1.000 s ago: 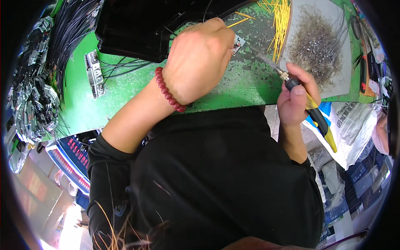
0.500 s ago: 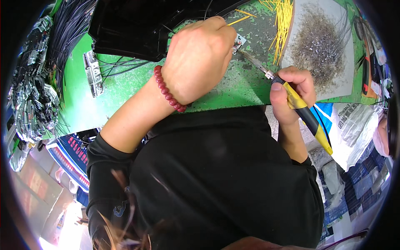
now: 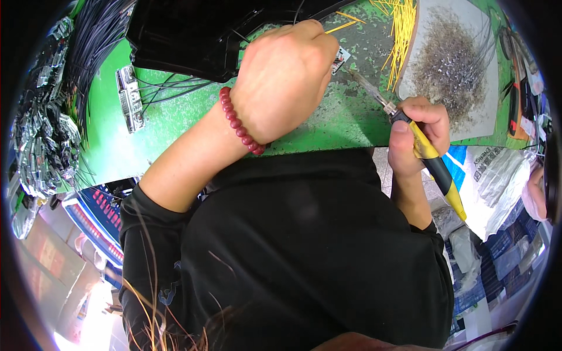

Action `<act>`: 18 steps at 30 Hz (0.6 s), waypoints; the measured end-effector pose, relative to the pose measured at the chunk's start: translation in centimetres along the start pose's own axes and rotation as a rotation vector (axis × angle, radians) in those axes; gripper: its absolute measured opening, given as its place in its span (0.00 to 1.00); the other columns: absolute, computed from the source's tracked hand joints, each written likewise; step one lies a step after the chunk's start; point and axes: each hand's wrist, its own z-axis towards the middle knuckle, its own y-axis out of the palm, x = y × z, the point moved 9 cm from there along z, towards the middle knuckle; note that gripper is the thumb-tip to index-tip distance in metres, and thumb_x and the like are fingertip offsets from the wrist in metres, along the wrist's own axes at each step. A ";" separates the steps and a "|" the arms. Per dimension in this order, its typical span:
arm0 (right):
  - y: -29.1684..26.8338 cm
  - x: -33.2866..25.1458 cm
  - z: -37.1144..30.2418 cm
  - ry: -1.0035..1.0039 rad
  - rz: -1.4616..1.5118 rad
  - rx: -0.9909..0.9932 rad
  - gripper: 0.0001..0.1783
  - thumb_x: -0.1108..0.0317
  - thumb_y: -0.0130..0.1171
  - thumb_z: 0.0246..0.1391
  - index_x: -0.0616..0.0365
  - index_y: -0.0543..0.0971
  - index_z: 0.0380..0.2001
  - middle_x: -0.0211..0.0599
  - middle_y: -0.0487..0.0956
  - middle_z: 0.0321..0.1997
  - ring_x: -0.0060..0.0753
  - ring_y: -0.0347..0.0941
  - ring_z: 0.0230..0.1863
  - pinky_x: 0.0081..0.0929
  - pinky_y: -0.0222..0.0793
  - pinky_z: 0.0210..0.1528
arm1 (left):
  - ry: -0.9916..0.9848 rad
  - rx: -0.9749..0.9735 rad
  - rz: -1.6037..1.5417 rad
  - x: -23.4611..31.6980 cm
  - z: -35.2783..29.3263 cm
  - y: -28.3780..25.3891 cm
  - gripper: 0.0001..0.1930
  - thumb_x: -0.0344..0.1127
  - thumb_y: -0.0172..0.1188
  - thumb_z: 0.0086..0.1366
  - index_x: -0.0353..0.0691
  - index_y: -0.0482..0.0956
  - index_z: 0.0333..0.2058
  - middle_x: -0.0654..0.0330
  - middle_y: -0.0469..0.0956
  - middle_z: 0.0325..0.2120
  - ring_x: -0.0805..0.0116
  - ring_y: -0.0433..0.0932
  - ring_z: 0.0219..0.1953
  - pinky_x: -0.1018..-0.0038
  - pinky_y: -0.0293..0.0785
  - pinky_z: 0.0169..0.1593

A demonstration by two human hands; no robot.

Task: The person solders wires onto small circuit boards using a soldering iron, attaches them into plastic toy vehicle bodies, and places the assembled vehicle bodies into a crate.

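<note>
Over the green bench [image 3: 351,131], your right hand [image 3: 404,149] is closed around the yellow-and-black soldering iron [image 3: 432,161], its tip just beside the small pale board [image 3: 341,58].
Grip behind the metal collar, thumb and fingers opposed as here; steady your wrist, approach lightly, and leave your left fingers clear of the hot tip. The board shows past your left hand [image 3: 287,79]; the back of that hand covers its fingertips, so their closure and hold cannot be told. Any tip contact is too small to confirm. The black housing [image 3: 181,41] runs off the upper edge.
</note>
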 end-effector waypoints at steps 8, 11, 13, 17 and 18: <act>0.3 0.0 0.5 0.019 -0.024 -0.030 0.13 0.74 0.65 0.48 0.62 0.70 0.34 0.38 0.74 0.29 0.19 0.65 0.27 0.17 0.59 0.29 | 0.011 0.023 0.040 0.1 0.1 -0.1 0.03 0.26 0.60 0.51 0.36 0.74 0.24 0.56 0.74 0.25 0.54 0.76 0.28 0.65 0.73 0.32; 0.3 0.0 0.5 0.022 -0.037 -0.035 0.13 0.74 0.64 0.48 0.62 0.70 0.34 0.37 0.74 0.28 0.19 0.65 0.26 0.17 0.60 0.29 | 0.027 0.035 0.053 0.3 0.1 -0.1 0.03 0.26 0.60 0.51 0.36 0.74 0.24 0.56 0.74 0.25 0.54 0.76 0.28 0.65 0.72 0.31; 0.5 -0.1 0.5 0.011 -0.051 -0.053 0.13 0.75 0.65 0.47 0.62 0.71 0.33 0.36 0.75 0.28 0.18 0.65 0.26 0.17 0.60 0.28 | 0.028 0.037 0.062 0.3 0.0 -0.1 0.04 0.26 0.60 0.51 0.36 0.74 0.23 0.56 0.74 0.25 0.55 0.76 0.28 0.65 0.72 0.31; 0.6 0.0 0.3 0.025 -0.121 -0.067 0.13 0.75 0.65 0.46 0.62 0.71 0.33 0.36 0.75 0.29 0.16 0.66 0.25 0.16 0.61 0.28 | 0.038 0.045 0.062 0.3 -0.1 0.3 0.04 0.26 0.60 0.51 0.37 0.74 0.23 0.56 0.74 0.25 0.55 0.76 0.27 0.65 0.72 0.31; 0.7 0.0 0.4 0.022 -0.123 -0.076 0.13 0.75 0.66 0.46 0.62 0.72 0.33 0.36 0.76 0.29 0.16 0.66 0.25 0.15 0.61 0.27 | 0.044 0.054 0.058 0.4 -0.1 0.1 0.04 0.25 0.60 0.50 0.37 0.74 0.23 0.56 0.73 0.25 0.55 0.76 0.27 0.65 0.72 0.31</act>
